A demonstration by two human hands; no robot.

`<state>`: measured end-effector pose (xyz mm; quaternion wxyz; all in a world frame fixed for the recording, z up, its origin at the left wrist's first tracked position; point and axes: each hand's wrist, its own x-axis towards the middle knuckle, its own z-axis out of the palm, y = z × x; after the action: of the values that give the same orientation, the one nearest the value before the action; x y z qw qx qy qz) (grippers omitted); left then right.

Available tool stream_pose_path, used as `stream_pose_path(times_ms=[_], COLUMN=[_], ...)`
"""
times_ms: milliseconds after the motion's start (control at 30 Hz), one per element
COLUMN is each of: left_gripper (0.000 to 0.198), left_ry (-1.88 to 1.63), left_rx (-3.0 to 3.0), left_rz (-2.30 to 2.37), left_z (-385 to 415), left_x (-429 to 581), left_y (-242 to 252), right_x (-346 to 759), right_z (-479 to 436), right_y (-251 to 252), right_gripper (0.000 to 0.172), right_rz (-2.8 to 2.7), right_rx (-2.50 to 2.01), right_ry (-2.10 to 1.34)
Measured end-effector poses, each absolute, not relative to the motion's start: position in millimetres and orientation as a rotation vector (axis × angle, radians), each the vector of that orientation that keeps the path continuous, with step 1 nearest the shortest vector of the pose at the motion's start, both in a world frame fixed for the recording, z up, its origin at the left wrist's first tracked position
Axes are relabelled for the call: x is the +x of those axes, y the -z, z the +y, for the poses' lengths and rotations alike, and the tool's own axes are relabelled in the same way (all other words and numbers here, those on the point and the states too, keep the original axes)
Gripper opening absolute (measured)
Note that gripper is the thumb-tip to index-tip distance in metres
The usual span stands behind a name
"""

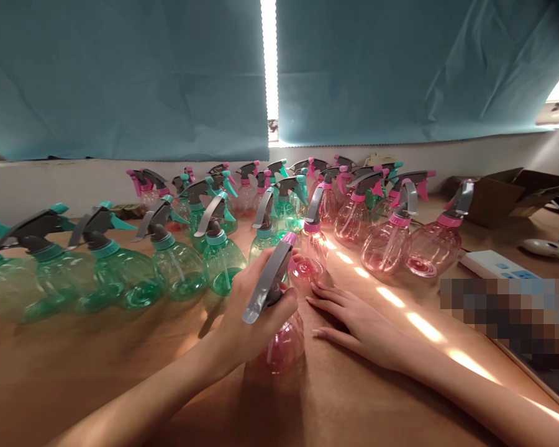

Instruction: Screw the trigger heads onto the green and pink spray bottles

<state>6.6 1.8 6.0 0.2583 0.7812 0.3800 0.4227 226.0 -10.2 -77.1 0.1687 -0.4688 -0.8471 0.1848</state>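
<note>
In the middle foreground stands a pink spray bottle [282, 347] with a grey and pink trigger head. My left hand [251, 310] is wrapped round its neck, just below the head, and hides the collar. My right hand [354, 316] lies on the table to the right, palm down and fingers stretched out, holding nothing. Its fingertips come close to the base of another pink spray bottle [310, 251] behind; whether they touch it I cannot tell. A green spray bottle [221, 264] stands just beyond my left hand.
Several green spray bottles [179, 276] line the left, and several pink ones [386, 245] stand at the right. More mixed bottles crowd the back. An opened cardboard box [498, 195], a white box [498, 264] and a computer mouse [544, 248] lie at the right of the wooden table [354, 403].
</note>
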Motion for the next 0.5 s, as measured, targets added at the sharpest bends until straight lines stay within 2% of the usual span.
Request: stream_pose_path(times_ms=[500], left_gripper=[0.011], left_ry=[-1.131], left_rx=[2.176], left_rz=[1.029], left_z=[2.0], left_x=[6.4], left_y=[-10.1], right_x=[225.7], right_z=[-10.4], right_y=[76.8], right_gripper=[0.065], right_rz=[-2.400], right_rx=[-1.327], right_ry=[-0.532])
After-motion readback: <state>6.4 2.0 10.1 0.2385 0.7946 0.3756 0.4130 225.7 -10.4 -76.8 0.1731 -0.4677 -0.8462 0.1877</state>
